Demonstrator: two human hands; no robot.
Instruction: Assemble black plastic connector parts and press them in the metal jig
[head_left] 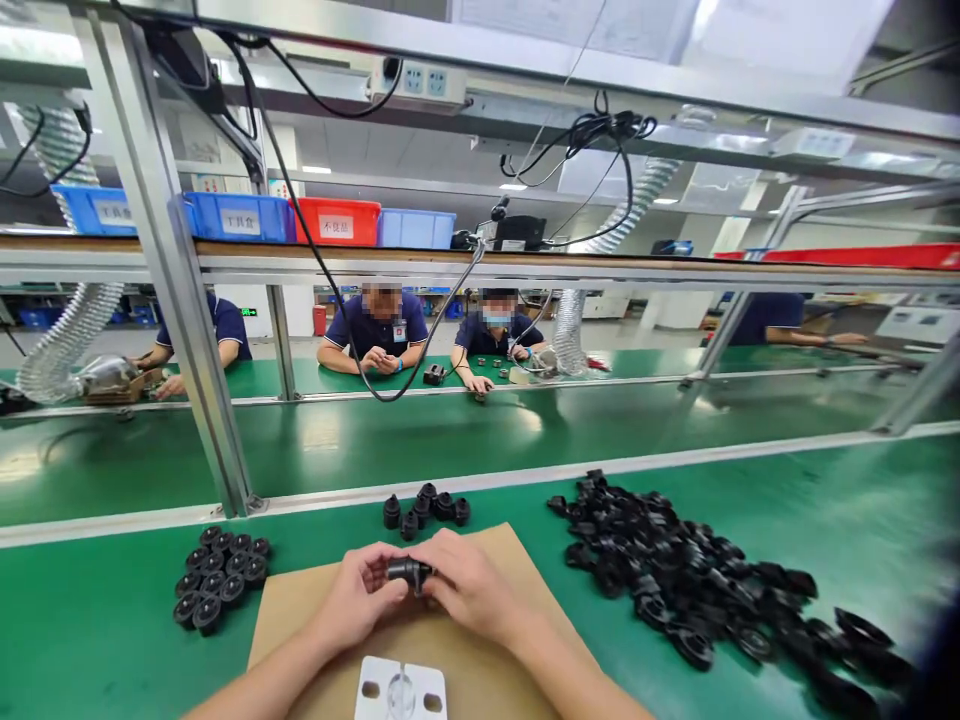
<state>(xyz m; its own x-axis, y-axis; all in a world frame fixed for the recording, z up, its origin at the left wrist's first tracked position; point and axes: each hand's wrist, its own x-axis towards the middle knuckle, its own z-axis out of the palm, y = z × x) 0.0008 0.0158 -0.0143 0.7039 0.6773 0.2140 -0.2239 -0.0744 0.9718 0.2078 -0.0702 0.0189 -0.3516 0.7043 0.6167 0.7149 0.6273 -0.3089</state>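
Between my two hands, above the brown cardboard sheet (300, 620), is a black cylindrical plastic part (406, 570). My left hand (358, 595) grips its left end with thumb and fingers. Around its right end close the fingers of my right hand (469, 585), which hide that side. A white fixture plate (401, 690) with two slots and a round recess lies on the cardboard below my hands. Just beyond them stands a small group of black cylindrical parts (424, 508).
Rows of round black parts (217, 580) stand on the green bench at left. A large loose pile of black ring-like parts (675, 570) spreads at right. A metal post (176, 260) rises at left, and a black cable (330, 290) hangs ahead. Co-workers (375, 330) sit across the bench.
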